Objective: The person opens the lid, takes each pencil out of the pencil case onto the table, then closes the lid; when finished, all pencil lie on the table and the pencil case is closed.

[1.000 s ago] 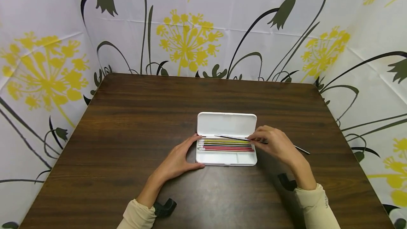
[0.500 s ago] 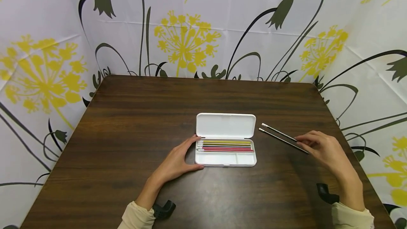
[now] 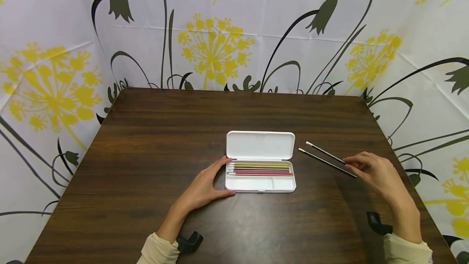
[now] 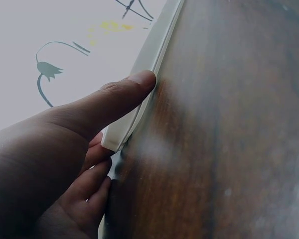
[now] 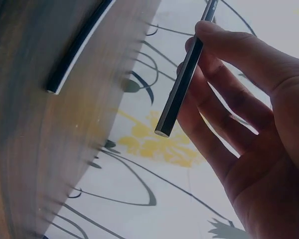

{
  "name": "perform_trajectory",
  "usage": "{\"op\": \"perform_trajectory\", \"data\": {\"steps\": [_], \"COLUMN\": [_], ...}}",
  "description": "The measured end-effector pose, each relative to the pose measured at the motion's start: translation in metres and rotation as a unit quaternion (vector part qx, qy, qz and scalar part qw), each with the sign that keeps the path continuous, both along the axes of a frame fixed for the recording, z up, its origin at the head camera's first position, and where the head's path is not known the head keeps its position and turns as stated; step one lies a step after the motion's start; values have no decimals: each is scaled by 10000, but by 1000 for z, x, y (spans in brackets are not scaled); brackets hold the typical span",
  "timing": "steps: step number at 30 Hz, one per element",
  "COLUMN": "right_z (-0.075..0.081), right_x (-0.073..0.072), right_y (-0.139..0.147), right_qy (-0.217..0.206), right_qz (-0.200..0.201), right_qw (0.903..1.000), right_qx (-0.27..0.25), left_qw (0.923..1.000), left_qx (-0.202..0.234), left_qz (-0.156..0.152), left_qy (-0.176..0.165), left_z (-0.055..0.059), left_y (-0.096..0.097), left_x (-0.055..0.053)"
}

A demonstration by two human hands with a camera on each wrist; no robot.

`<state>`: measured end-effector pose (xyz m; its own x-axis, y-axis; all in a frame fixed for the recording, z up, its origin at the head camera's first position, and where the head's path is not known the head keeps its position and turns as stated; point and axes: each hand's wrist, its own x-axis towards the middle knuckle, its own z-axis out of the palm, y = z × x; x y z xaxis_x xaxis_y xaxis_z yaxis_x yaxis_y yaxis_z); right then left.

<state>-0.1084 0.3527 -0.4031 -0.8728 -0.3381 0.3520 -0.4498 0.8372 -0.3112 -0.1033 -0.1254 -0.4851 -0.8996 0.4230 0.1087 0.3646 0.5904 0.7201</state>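
- Since the earlier frames, the right hand (image 3: 377,172) has left the pencil case (image 3: 260,162) and carried one dark pencil (image 3: 325,152) out over the tabletop (image 3: 165,133) to the right of the case; between the last two frames the pencil's far end has shifted slightly.
- Nearest the viewer, two cream sleeves enter from the lower edge, the left sleeve (image 3: 157,249) and the right sleeve (image 3: 406,251), each with a black wrist mount beside it.
- Left hand (image 3: 203,186): rests on the tabletop against the left end of the white case, thumb (image 4: 117,97) pressed to its near edge, fingers relaxed and straight, gripping nothing.
- Right hand: pinches the held pencil between thumb and fingertips (image 5: 224,45), with its cut end (image 5: 162,132) free.
- A second dark pencil (image 3: 324,162) lies flat on the tabletop just beside the held one, roughly parallel to it.
- Case: open, lid laid back flat; the tray holds yellow, dark and red pencils (image 3: 261,168) side by side in its far compartment.
- Beyond the tabletop hangs a white backdrop (image 3: 234,31) printed with yellow flowers and dark stems.
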Motion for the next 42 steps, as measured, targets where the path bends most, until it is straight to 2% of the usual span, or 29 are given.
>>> {"op": "perform_trajectory", "data": {"steps": [5, 14, 25, 32, 42], "right_z": [-9, -28, -52, -58, -59], "right_x": [0, -5, -10, -11, -10], "right_y": [3, 1, -1, -1, 0], "right_qy": [-168, -210, -520, -657, -638], "right_qz": [-95, 0, -72, -144, -145], "right_qw": [9998, 9998, 9986, 9975, 9976], "right_qx": [43, -76, 102, 196, 247], "left_qw": [10000, 10000, 10000, 10000, 10000], "left_qx": [11, 40, 2, 14, -4], "left_qz": [12, 14, 6, -3, 15], "left_qy": [18, -34, -11, 2, -41], "left_z": [0, 0, -2, -2, -2], "left_y": [0, 0, 0, 0, 0], "left_x": [0, 0, 0, 0, -1]}}
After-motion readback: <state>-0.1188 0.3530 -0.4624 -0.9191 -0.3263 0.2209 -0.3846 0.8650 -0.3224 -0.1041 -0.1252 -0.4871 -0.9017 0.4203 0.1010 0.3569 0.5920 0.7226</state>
